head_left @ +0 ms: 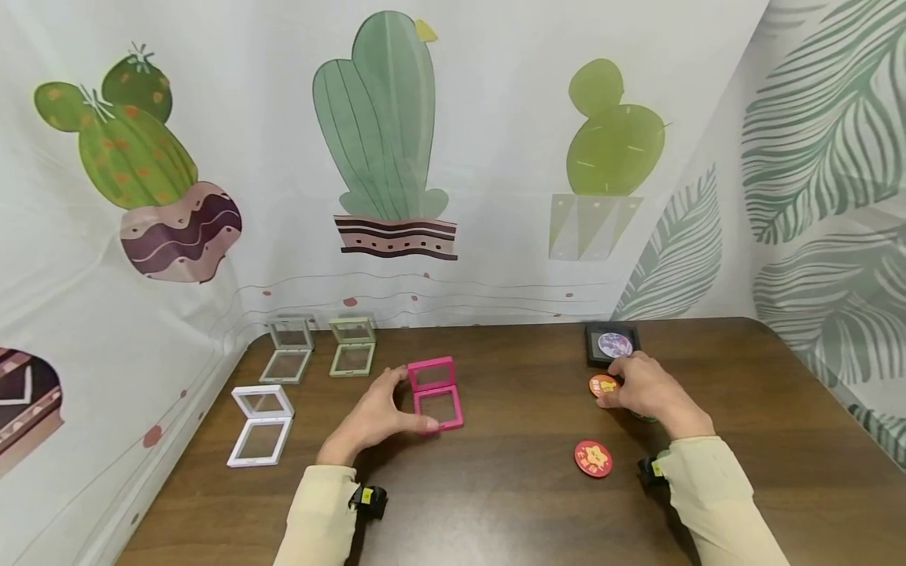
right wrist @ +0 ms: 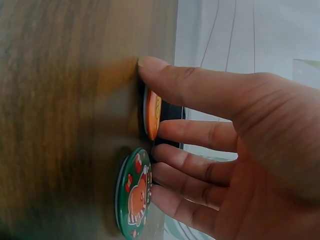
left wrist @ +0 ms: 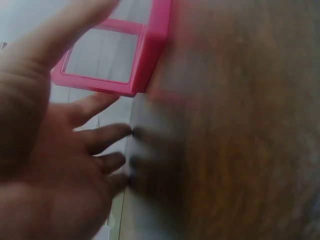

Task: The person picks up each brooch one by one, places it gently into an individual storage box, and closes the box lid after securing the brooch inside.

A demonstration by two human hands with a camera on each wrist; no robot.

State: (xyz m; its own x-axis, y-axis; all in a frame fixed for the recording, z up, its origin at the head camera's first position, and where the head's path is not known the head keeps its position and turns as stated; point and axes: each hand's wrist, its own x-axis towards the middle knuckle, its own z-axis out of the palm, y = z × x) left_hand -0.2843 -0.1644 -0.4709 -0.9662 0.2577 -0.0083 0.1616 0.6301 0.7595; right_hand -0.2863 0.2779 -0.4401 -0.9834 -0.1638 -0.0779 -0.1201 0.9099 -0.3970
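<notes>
A pink square frame case [head_left: 459,405] stands with its lid raised, left of the table's middle. My left hand [head_left: 370,414] spans its left side, thumb at the front of the base and index fingertip at the lid; the other fingers are spread in the left wrist view. On the right, my right hand [head_left: 654,391] reaches over an orange round badge [head_left: 602,385], thumb and index finger on either side. Partly hidden under that hand, a green badge [right wrist: 133,197] with a cartoon figure shows in the right wrist view. A red star badge [head_left: 593,458] lies nearer me.
Three more raised-lid cases stand at left: white [head_left: 253,462], grey [head_left: 279,381] and green [head_left: 350,373]. A purple badge [head_left: 615,345] overlaps a black square case [head_left: 594,358] at the back right. A cactus-print curtain [head_left: 502,157] hangs behind the table.
</notes>
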